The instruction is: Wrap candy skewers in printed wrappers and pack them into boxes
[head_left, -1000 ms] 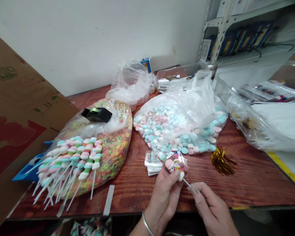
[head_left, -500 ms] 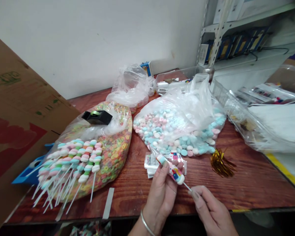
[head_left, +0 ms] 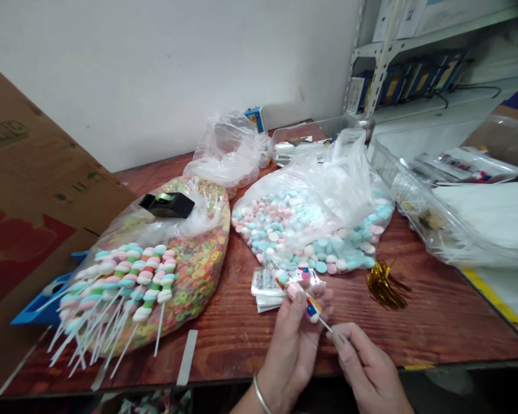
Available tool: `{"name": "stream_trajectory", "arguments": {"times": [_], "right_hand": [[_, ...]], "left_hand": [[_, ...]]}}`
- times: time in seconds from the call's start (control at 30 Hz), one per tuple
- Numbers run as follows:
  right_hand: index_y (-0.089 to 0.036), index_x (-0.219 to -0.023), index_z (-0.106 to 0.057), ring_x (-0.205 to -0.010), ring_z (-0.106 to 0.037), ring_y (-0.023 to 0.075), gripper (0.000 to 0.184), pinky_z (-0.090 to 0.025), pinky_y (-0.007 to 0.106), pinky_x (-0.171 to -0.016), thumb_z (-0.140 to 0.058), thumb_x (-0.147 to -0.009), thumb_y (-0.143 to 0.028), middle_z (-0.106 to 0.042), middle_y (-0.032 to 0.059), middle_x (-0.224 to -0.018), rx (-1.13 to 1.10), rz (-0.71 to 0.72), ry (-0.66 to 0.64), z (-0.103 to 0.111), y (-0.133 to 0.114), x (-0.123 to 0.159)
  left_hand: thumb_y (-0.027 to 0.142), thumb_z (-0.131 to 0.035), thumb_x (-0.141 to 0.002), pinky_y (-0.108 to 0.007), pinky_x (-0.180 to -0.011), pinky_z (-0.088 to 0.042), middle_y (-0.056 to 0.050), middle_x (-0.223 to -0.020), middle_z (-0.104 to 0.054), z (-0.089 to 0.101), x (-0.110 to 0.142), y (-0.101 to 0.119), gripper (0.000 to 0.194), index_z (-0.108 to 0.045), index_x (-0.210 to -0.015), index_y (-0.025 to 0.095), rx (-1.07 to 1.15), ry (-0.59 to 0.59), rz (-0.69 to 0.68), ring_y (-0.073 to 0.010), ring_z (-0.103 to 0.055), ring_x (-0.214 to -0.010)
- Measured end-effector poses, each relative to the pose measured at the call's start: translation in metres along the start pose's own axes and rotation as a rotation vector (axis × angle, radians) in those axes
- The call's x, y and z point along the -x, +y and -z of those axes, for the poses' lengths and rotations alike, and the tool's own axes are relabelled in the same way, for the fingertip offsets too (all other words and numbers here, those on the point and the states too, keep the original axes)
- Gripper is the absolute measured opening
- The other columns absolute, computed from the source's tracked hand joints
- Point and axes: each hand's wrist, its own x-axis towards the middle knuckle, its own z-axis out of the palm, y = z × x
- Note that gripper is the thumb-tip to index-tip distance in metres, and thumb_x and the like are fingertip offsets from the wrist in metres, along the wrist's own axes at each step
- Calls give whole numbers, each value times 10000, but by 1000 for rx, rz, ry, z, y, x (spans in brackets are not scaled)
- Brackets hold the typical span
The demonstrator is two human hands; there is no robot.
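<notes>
- A red-brown wooden bench (head_left: 228,351) runs across the scene, a cardboard box (head_left: 38,190) standing at its left
- A clear bag of pastel sweets (head_left: 280,224) rests on it, just beyond the hands
- A bag of coloured candy rings (head_left: 202,276) lies to the left, its near side under a heap of candy sticks (head_left: 125,276)
- The left hand (head_left: 293,339) has its thumb against the near side of the wrapped candy skewer (head_left: 313,309), its other fingers partly spread behind
- The right hand (head_left: 365,359) pinches the lower end of the skewer's white stick between thumb and finger
- Flat printed wrappers (head_left: 265,296) lie just beyond the left hand
- A black tape dispenser (head_left: 168,206) sits on the ring bag
- Gold ties (head_left: 386,286) lie on the right, apart from both hands
- The skewer slants between the hands, sweets within the left fingers, stick towards the right
</notes>
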Motion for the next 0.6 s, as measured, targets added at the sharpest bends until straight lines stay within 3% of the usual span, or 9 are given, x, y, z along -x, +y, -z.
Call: {"name": "stream_trajectory", "arguments": {"times": [0.13, 0.23, 0.3, 0.4, 0.47, 0.6], "right_hand": [[-210, -887, -621, -584, -566, 138, 273, -474, 185, -564, -432, -952, -397, -602, -5, -677, 51, 14, -8, -2, 5, -3], [-204, -1041, -637, -848, -656, 193, 291, -522, 243, -800, -455, -937, -407, -686, 63, -898, 40, 39, 34, -6, 7, -11], [-203, -1096, -638, -951, -653, 221, 337, -518, 274, -847, -482, -919, -445, -697, 87, -977, -25, 16, 73, -8, 7, -16], [-197, -997, -652, -712, -644, 186, 353, -533, 240, -646, -505, -901, -503, -675, 52, -796, -164, -66, 73, -10, 7, -18], [-193, -940, -631, -533, -548, 133, 357, -472, 204, -503, -497, -906, -522, -584, -7, -640, -252, -135, 44, -11, 7, -17], [-194, -915, -579, -419, -375, 84, 346, -349, 168, -398, -458, -934, -518, -407, -77, -529, -333, -205, -4, -10, 12, -15]], "left_hand": [[287, -599, -874, -299, -822, -473, -44, -829, -672, -1, -3, -3, 142, -628, -923, 158, 0, 39, -49, -155, -638, -800], [282, -595, -875, -297, -856, -452, -65, -828, -677, -3, 4, -17, 150, -637, -900, 140, -68, 16, 17, -163, -629, -825], [272, -599, -870, -309, -885, -438, -88, -894, -688, -4, 9, -24, 164, -647, -942, 132, -110, 10, 36, -183, -623, -888], [290, -593, -871, -313, -893, -427, -104, -991, -682, -4, 11, -23, 219, -653, -1017, 138, -122, -27, 60, -193, -610, -927], [329, -574, -880, -311, -881, -425, -104, -1030, -674, -3, 9, -20, 278, -646, -1080, 151, -136, -43, 77, -191, -603, -919], [355, -576, -876, -287, -837, -415, -64, -916, -679, 2, 4, -14, 257, -679, -1003, 157, -375, -24, -2, -174, -575, -849]]}}
